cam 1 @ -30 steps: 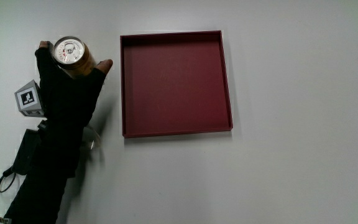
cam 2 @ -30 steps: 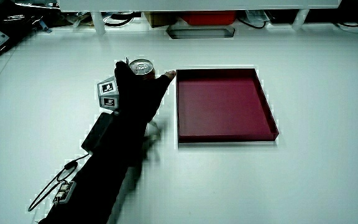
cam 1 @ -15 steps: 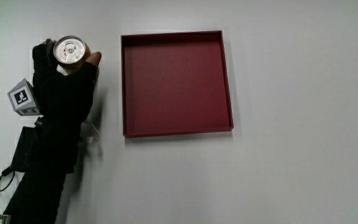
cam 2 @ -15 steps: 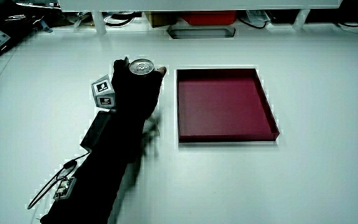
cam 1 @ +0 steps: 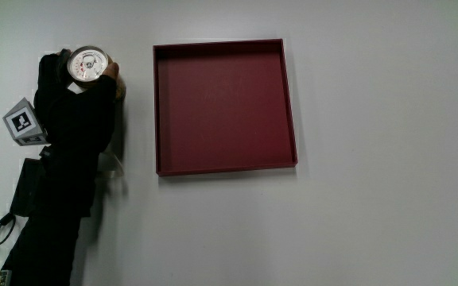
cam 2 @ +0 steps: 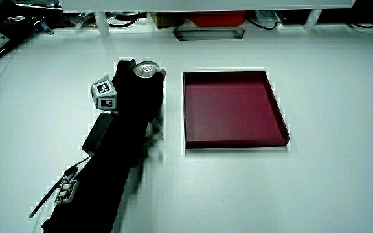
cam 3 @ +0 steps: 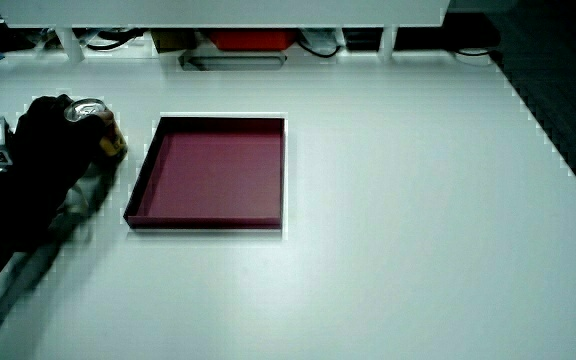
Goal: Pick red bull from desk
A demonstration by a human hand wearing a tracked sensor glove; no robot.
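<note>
Task status: grasp made, lift judged not yet done. Small upright metal drink can with silver pull-tab top (cam 1: 88, 63), taken to be the red bull, enclosed by the black-gloved hand (cam 1: 76, 107); fingers (cam 1: 114, 73) curled round the can's side, thumb hidden, so closed firmly on the can. Whether the can's base has left the white desk (cam 1: 372, 159) cannot be told. Remaining, by judgement: raise the can clear of the desk. Hand pose: palm down, back uppermost, wrist nearer the person than the can, forearm (cam 2: 99, 181) stretched along the desk toward the person; small patterned cube (cam 1: 21, 121) riding on the hand's back. Shallow square dark-red tray (cam 1: 289, 103) beside the hand, close to the fingers but apart from them.
</note>
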